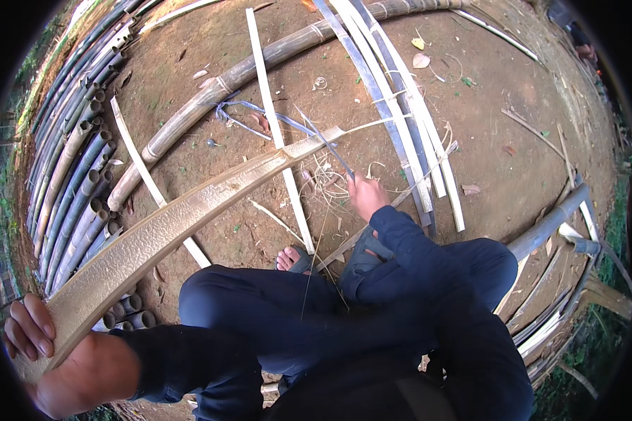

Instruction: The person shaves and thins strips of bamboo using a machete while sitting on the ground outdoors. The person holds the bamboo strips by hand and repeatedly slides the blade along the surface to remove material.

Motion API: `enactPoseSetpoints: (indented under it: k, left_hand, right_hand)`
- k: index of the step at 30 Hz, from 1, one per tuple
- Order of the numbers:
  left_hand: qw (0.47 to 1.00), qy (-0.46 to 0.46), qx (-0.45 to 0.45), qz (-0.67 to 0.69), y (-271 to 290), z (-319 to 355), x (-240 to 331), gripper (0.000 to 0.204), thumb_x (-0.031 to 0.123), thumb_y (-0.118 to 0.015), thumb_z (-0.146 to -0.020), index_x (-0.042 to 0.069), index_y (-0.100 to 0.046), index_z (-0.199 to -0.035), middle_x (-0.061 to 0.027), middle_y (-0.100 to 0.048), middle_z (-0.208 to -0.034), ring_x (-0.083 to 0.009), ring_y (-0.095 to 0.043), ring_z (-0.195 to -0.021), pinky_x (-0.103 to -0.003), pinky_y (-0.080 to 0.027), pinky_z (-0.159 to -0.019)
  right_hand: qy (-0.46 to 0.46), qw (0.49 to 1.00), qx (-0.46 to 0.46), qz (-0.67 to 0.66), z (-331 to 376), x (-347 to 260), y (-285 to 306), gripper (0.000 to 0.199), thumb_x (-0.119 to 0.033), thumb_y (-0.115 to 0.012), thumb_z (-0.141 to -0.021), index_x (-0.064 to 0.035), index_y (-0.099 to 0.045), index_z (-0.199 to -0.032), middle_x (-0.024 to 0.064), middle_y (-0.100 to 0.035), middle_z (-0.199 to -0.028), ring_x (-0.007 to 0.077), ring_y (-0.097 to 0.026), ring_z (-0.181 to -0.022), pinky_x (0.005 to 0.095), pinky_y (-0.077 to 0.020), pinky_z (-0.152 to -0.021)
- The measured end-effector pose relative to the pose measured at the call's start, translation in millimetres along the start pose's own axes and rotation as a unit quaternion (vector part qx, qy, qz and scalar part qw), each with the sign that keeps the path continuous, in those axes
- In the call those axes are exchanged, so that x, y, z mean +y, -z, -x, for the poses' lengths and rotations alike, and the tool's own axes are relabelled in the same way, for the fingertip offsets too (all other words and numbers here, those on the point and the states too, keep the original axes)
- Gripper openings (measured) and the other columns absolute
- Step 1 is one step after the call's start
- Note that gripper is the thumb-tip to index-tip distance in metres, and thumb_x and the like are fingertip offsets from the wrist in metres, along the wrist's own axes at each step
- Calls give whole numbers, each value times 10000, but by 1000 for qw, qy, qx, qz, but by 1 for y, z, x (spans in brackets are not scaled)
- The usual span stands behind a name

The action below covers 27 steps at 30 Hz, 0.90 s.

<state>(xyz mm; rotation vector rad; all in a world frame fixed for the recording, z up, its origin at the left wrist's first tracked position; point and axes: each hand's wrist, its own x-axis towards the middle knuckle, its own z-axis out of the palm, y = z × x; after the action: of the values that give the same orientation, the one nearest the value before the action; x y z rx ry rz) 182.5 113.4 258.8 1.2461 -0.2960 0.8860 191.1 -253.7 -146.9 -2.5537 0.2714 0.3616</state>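
Note:
My left hand (81, 368) is wrapped round the near end of a long split half of bamboo (168, 223), at the lower left. The bamboo's pale hollow inner face is upward, and it slants away to the upper right, past a node, to a narrower far end. Closed round a knife's handle, my right hand (369, 197) is in front of my right knee. The knife's thin dark blade (336, 152) points up and left, crossing close to the bamboo's far end. I cannot tell whether it touches. A thin pale strip (369, 125) extends right from that end.
Thin shavings (330, 182) lie by my sandalled feet. A whole bamboo pole (189, 116) spans the ground beyond. Several split strips (400, 105) lie at the upper right, and cut poles (77, 154) are stacked at left. Blue cord (242, 105) lies near the pole.

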Motion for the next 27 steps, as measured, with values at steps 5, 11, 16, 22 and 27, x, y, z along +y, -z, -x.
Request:
enactPoseSetpoints:
  k: [5, 11, 16, 22, 27]
  left_hand:
    - [996, 31, -67, 49, 0, -3, -2, 151, 187, -462, -809, 72, -365, -792, -44, -322, -639, -131, -328, -508, -277, -306, -496]
    - [999, 10, 11, -41, 0, -9, -9, 239, 244, -535, -810, 72, -370, -794, -41, -320, -629, -129, -316, -492, -268, -295, -482]
    - [999, 8, -51, 3, 4, -14, -8, 279, 269, -557, -821, 66, -367, -793, -46, -327, -633, -126, -312, -487, -265, -296, -490]
    - [992, -24, -109, 54, 2, -14, -10, 280, 255, -568, -808, 57, -370, -808, -45, -325, -622, -126, -322, -490, -254, -297, -492]
    - [991, -87, -94, -29, -27, 11, -8, 205, 212, -503, -811, 100, -342, -751, -23, -330, -652, -103, -304, -495, -236, -318, -537]
  right_hand:
    - [-64, 998, 7, 17, -23, 85, -32, 365, -308, -487, -994, 17, -647, -950, 306, -657, -849, 475, -653, -849, 559, -522, -768]
    - [-92, 995, -7, 39, -33, 84, -40, 365, -330, -490, -987, -6, -658, -989, 302, -662, -893, 475, -651, -895, 556, -519, -810]
    - [-39, 999, 28, 10, -20, 51, -15, 394, -337, -468, -1010, 7, -653, -958, 289, -658, -811, 467, -660, -781, 547, -532, -719]
    - [225, 965, 32, -132, 59, -102, 71, 389, -380, -485, -1023, -8, -574, -956, 149, -590, -598, 311, -611, -487, 426, -489, -437]
    - [268, 952, 82, -123, 73, -114, 97, 320, -301, -507, -1026, -10, -584, -918, 154, -561, -553, 303, -606, -467, 427, -476, -443]
